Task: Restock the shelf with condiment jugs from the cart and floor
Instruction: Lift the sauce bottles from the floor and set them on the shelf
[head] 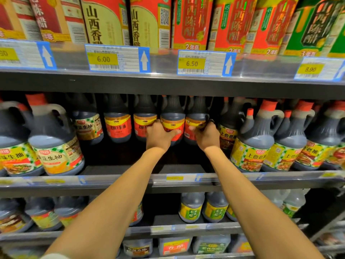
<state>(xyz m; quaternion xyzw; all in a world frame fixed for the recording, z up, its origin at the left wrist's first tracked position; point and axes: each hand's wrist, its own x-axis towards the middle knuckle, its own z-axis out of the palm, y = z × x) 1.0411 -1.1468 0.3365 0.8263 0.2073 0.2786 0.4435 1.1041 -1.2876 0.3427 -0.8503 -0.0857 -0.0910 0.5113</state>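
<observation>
Supermarket shelf (168, 181), middle tier: your left hand (158, 134) wraps red-label jug (172, 121), right hand (206, 136) seemingly grips neighbour jug (196, 116), seating both deep beside matching row.

Four red-label jugs (117, 126) at 12 o'clock, two hands (158, 136) on them. Four price tags (117, 58) above. Two green-label jugs (191, 207) at 5 o'clock.

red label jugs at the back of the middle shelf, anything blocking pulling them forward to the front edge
Nothing visible. The left hand and right hand each grip a red-label jug, and the shelf board in front is bare.
</observation>
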